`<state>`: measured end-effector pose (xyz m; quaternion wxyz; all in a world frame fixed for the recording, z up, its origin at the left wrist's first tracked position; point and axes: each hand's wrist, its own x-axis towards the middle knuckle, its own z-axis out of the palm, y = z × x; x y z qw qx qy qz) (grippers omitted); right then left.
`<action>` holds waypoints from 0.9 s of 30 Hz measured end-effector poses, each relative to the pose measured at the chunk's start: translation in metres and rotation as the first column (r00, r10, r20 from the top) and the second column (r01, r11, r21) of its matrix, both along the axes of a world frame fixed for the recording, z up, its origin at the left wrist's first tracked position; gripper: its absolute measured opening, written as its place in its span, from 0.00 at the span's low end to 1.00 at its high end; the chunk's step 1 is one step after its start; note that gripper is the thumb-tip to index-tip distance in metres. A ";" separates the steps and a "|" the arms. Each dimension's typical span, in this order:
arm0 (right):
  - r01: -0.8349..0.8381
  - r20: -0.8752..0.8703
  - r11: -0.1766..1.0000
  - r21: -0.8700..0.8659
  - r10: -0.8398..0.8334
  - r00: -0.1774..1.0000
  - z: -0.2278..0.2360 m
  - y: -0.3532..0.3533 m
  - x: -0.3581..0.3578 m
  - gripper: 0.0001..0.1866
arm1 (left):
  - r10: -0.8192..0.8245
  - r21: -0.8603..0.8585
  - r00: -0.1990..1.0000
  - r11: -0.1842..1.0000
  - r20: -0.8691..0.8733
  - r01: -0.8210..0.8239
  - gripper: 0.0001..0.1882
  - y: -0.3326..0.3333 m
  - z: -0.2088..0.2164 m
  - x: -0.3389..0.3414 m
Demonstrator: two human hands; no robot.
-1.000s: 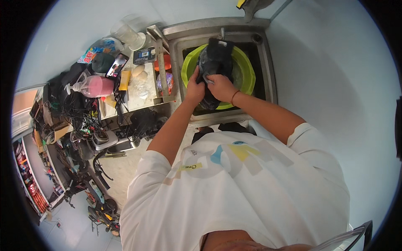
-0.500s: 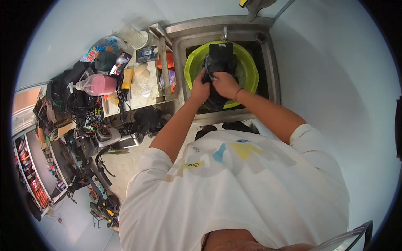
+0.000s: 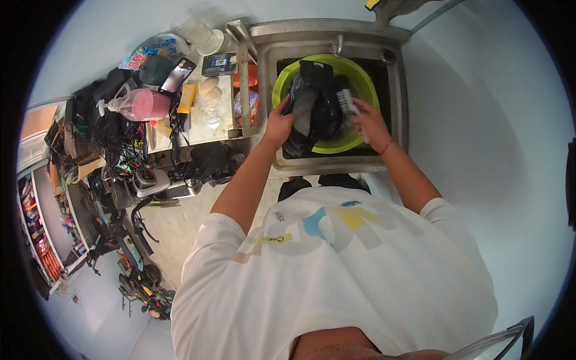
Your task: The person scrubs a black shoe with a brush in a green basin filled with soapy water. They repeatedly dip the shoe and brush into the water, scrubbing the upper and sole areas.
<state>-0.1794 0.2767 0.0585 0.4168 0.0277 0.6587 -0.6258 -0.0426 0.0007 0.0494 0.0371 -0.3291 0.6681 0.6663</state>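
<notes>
The left hand (image 3: 279, 127) is closed on the edge of a soft black thing (image 3: 327, 114) with a grey patch. I cannot tell just what the black thing is. It lies in a big green bowl (image 3: 367, 78), over the left part, and its lower end hangs over the near rim. The right hand (image 3: 372, 125) is wrapped around a white brush (image 3: 347, 103) at the right side of the bowl. The brush head is close to the black thing — I cannot tell if they touch. The two hands are apart, one on each side of the bowl.

The bowl sits in a metal sink (image 3: 401, 114), and a small tap (image 3: 339, 45) is behind it. To the left is a counter (image 3: 199, 129) full of stuff — a pump bottle (image 3: 144, 105) with pink soap, a phone (image 3: 178, 75), a yellow packet (image 3: 187, 98) and a clear jug (image 3: 198, 35).
</notes>
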 end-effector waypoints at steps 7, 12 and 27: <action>-0.187 -0.094 0.665 0.723 0.364 0.927 -0.207 0.019 -0.020 0.33 | 0.153 0.404 0.988 0.905 -0.022 -0.131 0.47 0.008 -0.006 0.011; 0.180 -0.337 0.305 0.935 0.613 0.715 -0.275 -0.022 -0.008 0.23 | 0.171 0.500 0.984 0.858 -0.053 -0.122 0.48 0.004 -0.020 0.027; -0.167 -0.222 0.340 0.926 0.844 0.488 -0.036 0.044 -0.043 0.24 | 0.159 0.413 0.987 0.902 -0.036 -0.130 0.46 0.015 -0.029 0.026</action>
